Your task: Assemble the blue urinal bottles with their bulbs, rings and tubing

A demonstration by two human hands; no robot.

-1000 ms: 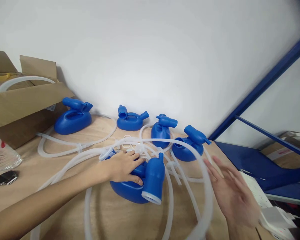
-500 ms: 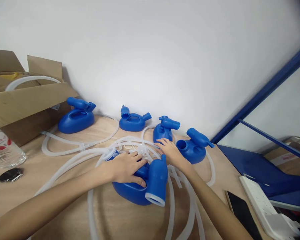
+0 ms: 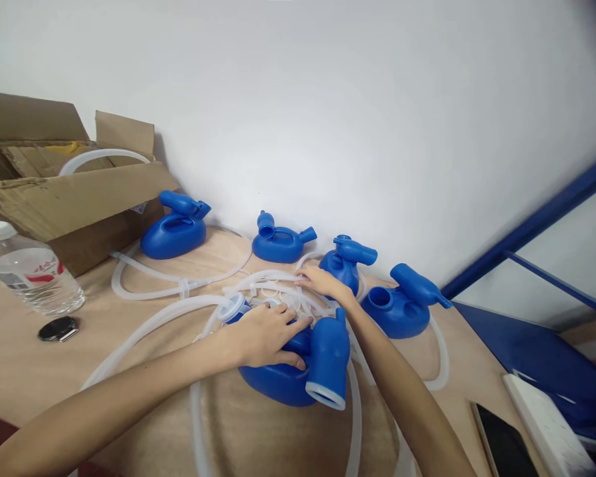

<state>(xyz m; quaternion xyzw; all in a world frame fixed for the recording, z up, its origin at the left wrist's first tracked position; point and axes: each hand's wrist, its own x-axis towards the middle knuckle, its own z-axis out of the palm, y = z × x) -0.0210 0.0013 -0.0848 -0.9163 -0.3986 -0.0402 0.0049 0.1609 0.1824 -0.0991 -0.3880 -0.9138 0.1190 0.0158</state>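
Note:
My left hand [image 3: 274, 336] lies over the handle of the nearest blue urinal bottle [image 3: 278, 387], thumb on the near side and fingers across the top. A blue funnel-shaped mouthpiece [image 3: 328, 358] with a white rim rests on this bottle's right end. At its left end is a white cap [image 3: 232, 307]. My right hand [image 3: 322, 281] reaches past the bottle, fingers stretched leftward over the pile of clear hoses [image 3: 271, 275] and small clear plastic parts [image 3: 298, 301]. Whether its fingertips touch a hose is unclear.
Along the wall stand more blue urinal bottles [image 3: 173, 237], [image 3: 278, 245], [image 3: 340, 268], [image 3: 397, 318]. An open cardboard box [image 3: 79, 205], a water bottle [image 3: 34, 278] and a watch [image 3: 58, 328] are left. A phone [image 3: 509, 440] and power strip [image 3: 546, 424] lie right.
The view has swung left, so everything appears further right. My right hand has moved left, from beside a rear urinal bottle to over the hoses. My left hand stays on the near bottle.

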